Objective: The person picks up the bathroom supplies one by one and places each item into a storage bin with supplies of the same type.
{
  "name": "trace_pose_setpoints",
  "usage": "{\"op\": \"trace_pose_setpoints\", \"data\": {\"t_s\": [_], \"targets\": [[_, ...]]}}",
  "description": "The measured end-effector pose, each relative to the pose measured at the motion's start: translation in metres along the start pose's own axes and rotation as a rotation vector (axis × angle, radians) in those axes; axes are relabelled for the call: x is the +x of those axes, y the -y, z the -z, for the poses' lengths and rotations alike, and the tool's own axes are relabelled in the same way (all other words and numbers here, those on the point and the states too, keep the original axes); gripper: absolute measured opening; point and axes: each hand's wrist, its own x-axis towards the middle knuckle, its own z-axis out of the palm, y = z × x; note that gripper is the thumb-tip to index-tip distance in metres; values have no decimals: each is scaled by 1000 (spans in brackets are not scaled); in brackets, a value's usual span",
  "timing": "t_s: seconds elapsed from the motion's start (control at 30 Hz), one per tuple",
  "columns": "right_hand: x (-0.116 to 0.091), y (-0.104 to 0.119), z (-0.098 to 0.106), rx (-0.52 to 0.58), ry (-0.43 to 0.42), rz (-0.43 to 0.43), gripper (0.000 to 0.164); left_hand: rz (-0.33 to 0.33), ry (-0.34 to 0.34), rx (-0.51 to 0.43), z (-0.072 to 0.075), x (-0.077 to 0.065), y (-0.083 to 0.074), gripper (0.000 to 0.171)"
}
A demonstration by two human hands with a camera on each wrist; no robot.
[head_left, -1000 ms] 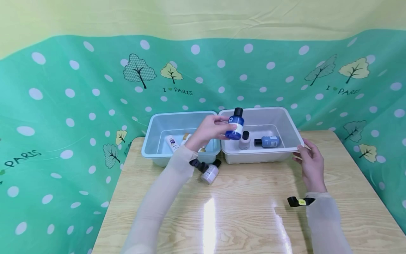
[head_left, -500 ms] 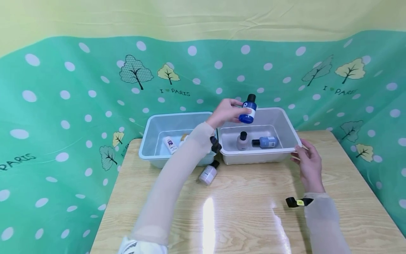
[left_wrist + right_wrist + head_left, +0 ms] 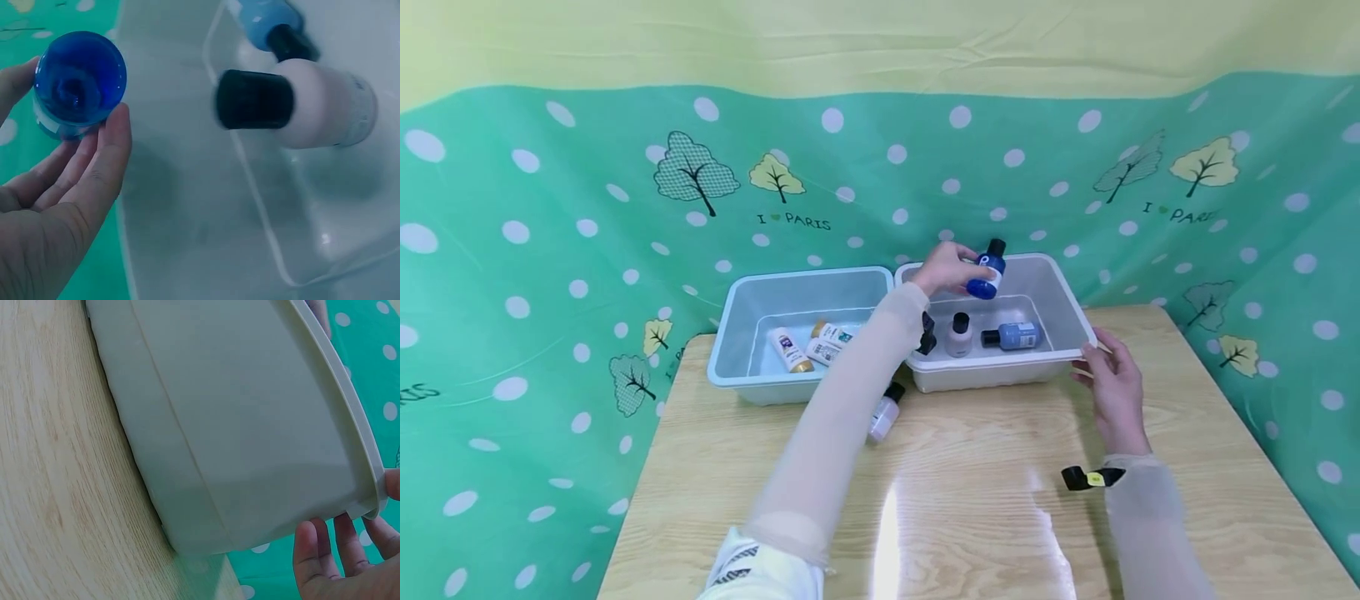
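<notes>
My left hand (image 3: 946, 268) holds a dark blue bottle (image 3: 987, 277) with a black cap, tilted, above the back of the white bin (image 3: 1000, 363). In the left wrist view, the bottle's round base (image 3: 81, 78) faces the camera, between thumb and fingers. Inside the white bin a pale pink bottle (image 3: 958, 338) with a black cap stands upright. Beside it lies a light blue bottle (image 3: 1019, 336). My right hand (image 3: 1115, 390) grips the bin's front right corner; the right wrist view shows the thumb over the rim (image 3: 359, 419) and fingers beneath.
A light blue bin (image 3: 760, 382) stands against the white bin's left side, holding several tubes (image 3: 790, 350). Another pale pink bottle (image 3: 883, 419) lies on the wooden table (image 3: 977, 467), partly behind my left forearm. A green dotted curtain (image 3: 865, 192) hangs behind the bins.
My left hand has carried the dark blue bottle right and farther back over the white bin, then lowered it slightly. My right hand keeps its grip on the corner. The head view has shifted a little.
</notes>
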Motion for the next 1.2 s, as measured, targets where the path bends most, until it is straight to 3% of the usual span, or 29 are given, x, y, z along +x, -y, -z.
{"op": "trace_pose_setpoints", "data": {"t_s": [0.3, 0.43, 0.6, 0.87, 1.07, 1.2], "targets": [[0, -2, 0, 27, -5, 4, 47, 102, 109, 153, -8, 5, 24, 47], [0, -3, -1, 32, -3, 7, 46, 160, 102, 118, -10, 3, 32, 38], [0, -3, -1, 8, -3, -2, 47, 168, 84, 78, -9, 1, 37, 24], [1, -1, 0, -1, -6, -14, 48, 141, 43, -27, 0, -8, 18, 32], [3, 0, 2, 5, -6, -13, 48, 39, 9, -76, 7, -18, -4, 33], [3, -1, 1, 8, -3, -17, 48, -6, 36, -99, 15, -27, -16, 41]]}}
